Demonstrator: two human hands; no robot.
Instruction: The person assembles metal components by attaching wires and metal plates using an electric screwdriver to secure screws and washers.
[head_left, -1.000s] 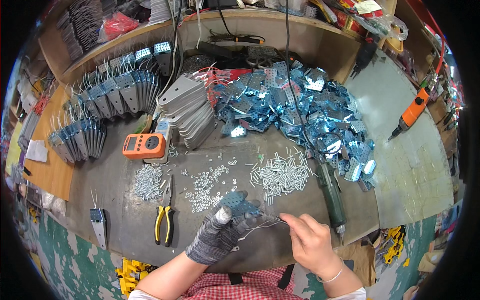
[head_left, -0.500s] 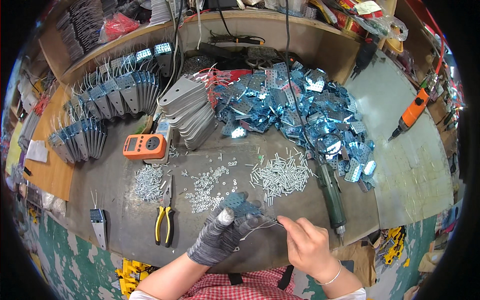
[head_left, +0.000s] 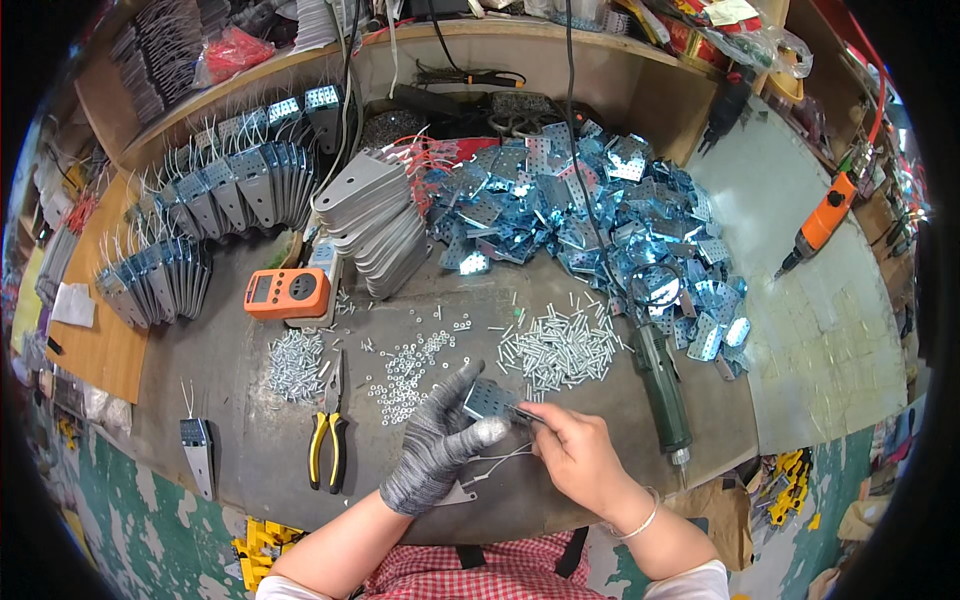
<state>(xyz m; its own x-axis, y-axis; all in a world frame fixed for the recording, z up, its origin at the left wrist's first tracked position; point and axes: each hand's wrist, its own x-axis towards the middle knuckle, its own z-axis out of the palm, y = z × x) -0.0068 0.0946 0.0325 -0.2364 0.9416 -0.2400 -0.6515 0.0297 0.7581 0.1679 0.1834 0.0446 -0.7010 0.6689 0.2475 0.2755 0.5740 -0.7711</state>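
Note:
A blue-grey perforated metal plate [head_left: 490,400] is held up over the near middle of the bench. My right hand [head_left: 580,455], bare, pinches its right end between thumb and fingers. My left hand [head_left: 435,440], in a grey knitted glove, is open around the plate's left side, thumb and fingers apart; whether it touches the plate I cannot tell. Below the hands lies a grey tapered plate [head_left: 458,495] with white wires, mostly hidden. Loose nuts [head_left: 405,380] and a heap of screws [head_left: 560,345] lie just beyond the hands.
Yellow-handled pliers [head_left: 328,430], smaller screws [head_left: 296,365] and an orange meter [head_left: 288,292] stand left. A green electric screwdriver [head_left: 660,390] lies right. Behind are stacked grey plates [head_left: 370,220] and piled blue plates [head_left: 600,210]. An orange tool [head_left: 825,220] hangs far right.
My left hand has turned, with its thumb swung right and its fingers raised. My right hand has moved slightly left and up, holding the perforated plate's right end.

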